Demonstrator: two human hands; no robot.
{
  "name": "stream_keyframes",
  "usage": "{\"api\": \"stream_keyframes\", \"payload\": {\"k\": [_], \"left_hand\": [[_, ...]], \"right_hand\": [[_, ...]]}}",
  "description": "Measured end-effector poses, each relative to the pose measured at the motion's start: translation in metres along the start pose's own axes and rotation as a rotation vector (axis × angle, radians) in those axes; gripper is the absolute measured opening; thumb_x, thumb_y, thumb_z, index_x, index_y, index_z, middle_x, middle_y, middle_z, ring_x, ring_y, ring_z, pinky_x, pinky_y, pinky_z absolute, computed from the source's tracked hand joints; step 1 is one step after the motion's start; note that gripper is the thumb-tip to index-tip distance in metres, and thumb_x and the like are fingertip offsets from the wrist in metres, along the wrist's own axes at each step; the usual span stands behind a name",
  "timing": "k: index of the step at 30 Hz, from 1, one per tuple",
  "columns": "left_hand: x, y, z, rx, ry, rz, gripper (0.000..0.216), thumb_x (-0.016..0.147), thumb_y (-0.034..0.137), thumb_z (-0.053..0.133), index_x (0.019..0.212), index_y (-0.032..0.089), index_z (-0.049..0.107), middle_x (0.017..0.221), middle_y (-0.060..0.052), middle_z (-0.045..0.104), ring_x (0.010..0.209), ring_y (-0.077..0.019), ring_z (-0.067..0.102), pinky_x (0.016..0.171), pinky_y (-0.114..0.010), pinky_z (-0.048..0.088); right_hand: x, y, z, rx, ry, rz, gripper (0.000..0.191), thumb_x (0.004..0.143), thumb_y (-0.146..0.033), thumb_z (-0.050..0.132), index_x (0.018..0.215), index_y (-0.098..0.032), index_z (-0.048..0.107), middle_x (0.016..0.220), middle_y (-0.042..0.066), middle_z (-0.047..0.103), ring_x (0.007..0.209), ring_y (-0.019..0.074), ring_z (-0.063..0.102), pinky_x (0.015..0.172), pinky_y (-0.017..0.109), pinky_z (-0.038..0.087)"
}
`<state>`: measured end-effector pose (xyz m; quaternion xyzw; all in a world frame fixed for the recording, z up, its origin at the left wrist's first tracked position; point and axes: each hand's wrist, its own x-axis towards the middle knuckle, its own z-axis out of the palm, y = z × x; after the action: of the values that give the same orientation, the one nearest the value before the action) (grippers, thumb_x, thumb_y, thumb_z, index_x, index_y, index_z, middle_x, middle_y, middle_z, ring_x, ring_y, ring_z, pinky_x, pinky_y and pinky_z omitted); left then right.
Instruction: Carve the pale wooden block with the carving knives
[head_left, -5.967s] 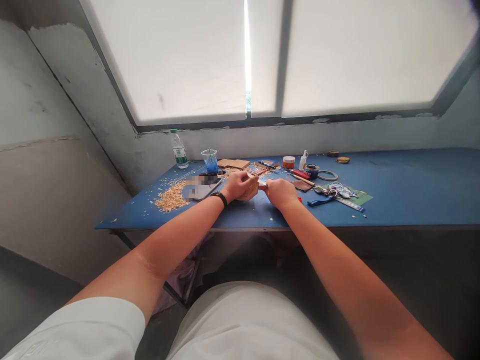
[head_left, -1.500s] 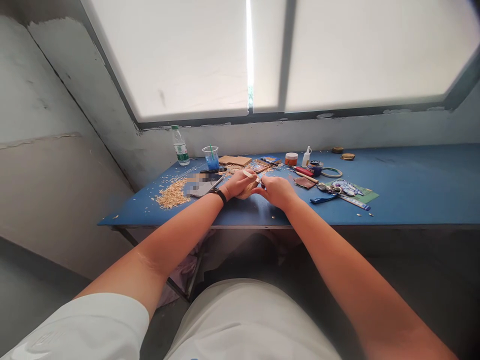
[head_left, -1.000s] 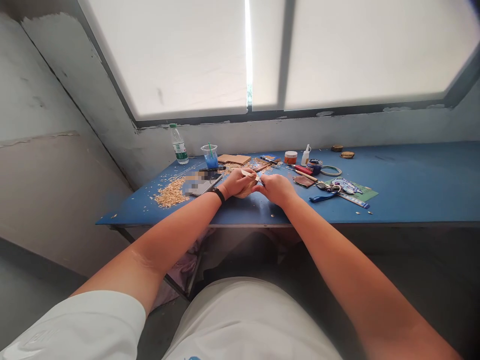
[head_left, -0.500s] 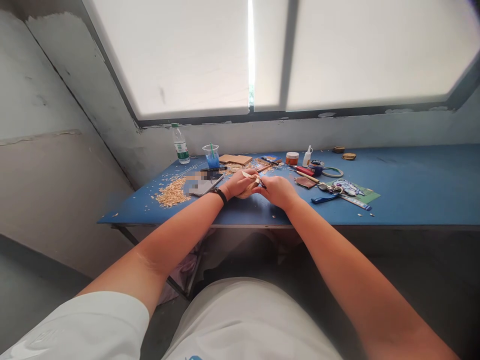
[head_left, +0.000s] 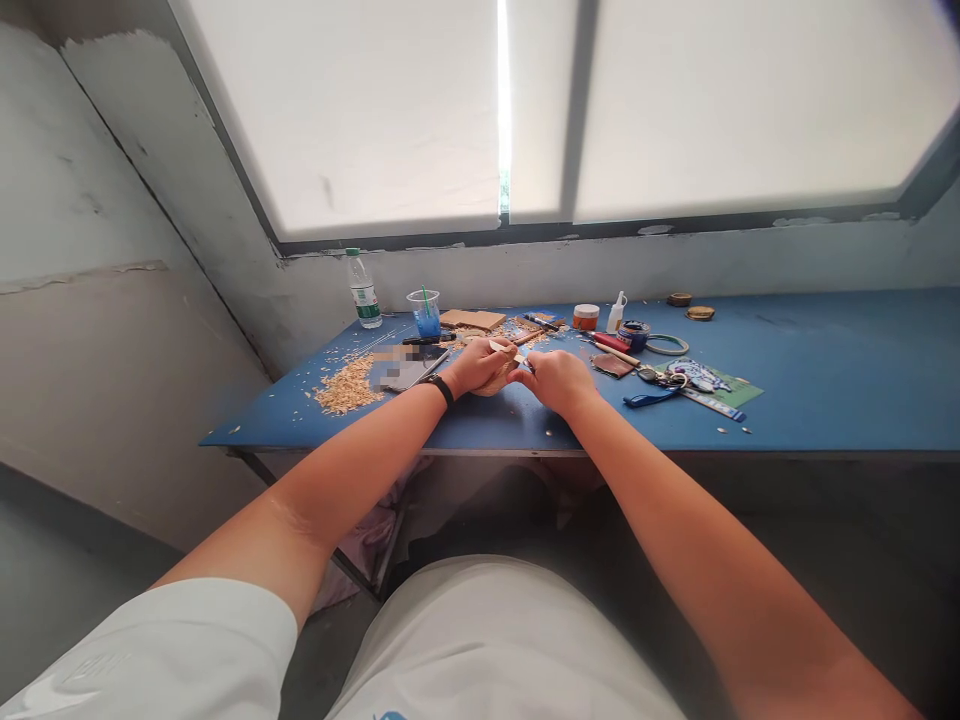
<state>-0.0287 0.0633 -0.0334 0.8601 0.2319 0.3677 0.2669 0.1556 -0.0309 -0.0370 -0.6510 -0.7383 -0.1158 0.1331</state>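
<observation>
Above the table's near edge: a pale wooden piece sits between two bare hands, its middle covered by fingers, so the full outline cannot be made out.
Left hand: wrapped around the wood, thumb uppermost; a black band circles the wrist.
Right hand: clenched on a slim tool — only a small sliver shows by the thumb, the rest lost inside the fist.
Wood's direction: the light upper part slopes down rightward, toward the right fist; the hidden middle leaves its whole long axis uncertain.
Shavings: curled, dry flakes heaped on the smooth blue table, left of the hands.
Grey slab: flat and straight-edged, partly pixelated, its near end behind the left wrist.
Back of table: a clear plastic bottle, a see-through cup with blue in it, flat brown boards.
Right side: a brown, leather-like patch, a round ring, and keys overlapping a green sheet — small details too fine to read.
</observation>
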Motion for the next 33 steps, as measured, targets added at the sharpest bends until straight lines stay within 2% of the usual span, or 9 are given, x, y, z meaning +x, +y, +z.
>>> {"api": "stream_keyframes", "payload": {"k": [5,9,12,15,18,21,29,31,33], "left_hand": [[0.001,-0.002,0.002,0.009,0.081,-0.067,0.058,0.092,0.070,0.057,0.065,0.019,0.052,0.064,0.001,0.051,0.064,-0.0133,0.045,0.063,-0.029,0.039],[0.000,-0.004,0.002,0.029,0.144,-0.108,0.067,0.092,0.082,0.049,0.065,0.021,0.042,0.062,0.003,0.040,0.063,-0.0130,0.035,0.060,-0.030,0.030],[0.000,-0.003,0.000,0.056,0.087,-0.039,0.067,0.095,0.080,0.045,0.066,0.020,0.046,0.065,0.002,0.044,0.066,-0.0140,0.040,0.065,-0.030,0.034],[0.000,-0.002,0.000,0.022,0.012,0.013,0.061,0.095,0.074,0.049,0.073,0.018,0.057,0.071,-0.001,0.054,0.069,-0.0154,0.048,0.069,-0.030,0.040],[-0.001,-0.003,0.000,-0.010,-0.048,0.003,0.054,0.093,0.068,0.056,0.085,0.016,0.068,0.079,-0.004,0.065,0.075,-0.0175,0.057,0.072,-0.029,0.046],[-0.002,-0.005,0.000,-0.005,-0.090,-0.016,0.050,0.096,0.062,0.056,0.091,0.015,0.072,0.084,-0.005,0.070,0.079,-0.0180,0.062,0.076,-0.029,0.049],[0.001,-0.004,0.001,0.052,-0.033,0.032,0.050,0.095,0.061,0.056,0.085,0.016,0.074,0.086,-0.006,0.074,0.081,-0.0194,0.064,0.079,-0.031,0.049],[0.001,-0.003,0.002,0.066,-0.024,0.036,0.053,0.096,0.064,0.055,0.077,0.017,0.069,0.080,-0.005,0.069,0.076,-0.0179,0.059,0.075,-0.031,0.047],[0.001,-0.004,0.003,0.079,0.043,0.000,0.059,0.097,0.069,0.052,0.069,0.018,0.059,0.070,-0.002,0.060,0.069,-0.0160,0.051,0.069,-0.031,0.042]], "right_hand": [[-0.001,-0.003,-0.004,0.016,-0.015,0.068,0.083,0.104,-0.082,0.028,0.123,-0.016,0.075,0.109,0.023,0.079,0.106,0.0373,0.076,0.077,0.037,0.050],[0.000,-0.004,-0.006,0.034,-0.005,0.097,0.091,0.099,-0.088,0.027,0.123,-0.014,0.074,0.105,0.024,0.078,0.105,0.0389,0.076,0.076,0.037,0.049],[0.000,-0.004,-0.005,0.029,-0.009,0.038,0.086,0.102,-0.085,0.026,0.120,-0.016,0.074,0.105,0.021,0.079,0.103,0.0374,0.076,0.074,0.036,0.046],[0.000,-0.002,-0.004,0.024,-0.003,-0.048,0.077,0.106,-0.080,0.031,0.120,-0.016,0.073,0.104,0.018,0.080,0.102,0.0349,0.075,0.072,0.035,0.041],[0.000,0.003,-0.002,0.043,0.001,-0.104,0.070,0.107,-0.076,0.036,0.120,-0.017,0.072,0.103,0.016,0.080,0.098,0.0323,0.074,0.071,0.034,0.038],[0.001,0.007,-0.002,0.042,-0.014,-0.115,0.067,0.108,-0.074,0.038,0.119,-0.018,0.073,0.103,0.015,0.080,0.096,0.0312,0.073,0.069,0.034,0.036],[0.001,0.005,-0.004,0.019,-0.041,-0.022,0.074,0.107,-0.078,0.035,0.121,-0.018,0.076,0.105,0.018,0.080,0.101,0.0339,0.075,0.072,0.034,0.045],[0.001,0.004,-0.003,0.017,-0.036,0.011,0.079,0.105,-0.081,0.033,0.121,-0.017,0.076,0.105,0.019,0.079,0.103,0.0348,0.075,0.075,0.035,0.047],[0.002,0.004,-0.003,0.020,-0.025,0.052,0.086,0.101,-0.087,0.031,0.119,-0.017,0.077,0.105,0.021,0.079,0.104,0.0363,0.076,0.077,0.036,0.049]]}}
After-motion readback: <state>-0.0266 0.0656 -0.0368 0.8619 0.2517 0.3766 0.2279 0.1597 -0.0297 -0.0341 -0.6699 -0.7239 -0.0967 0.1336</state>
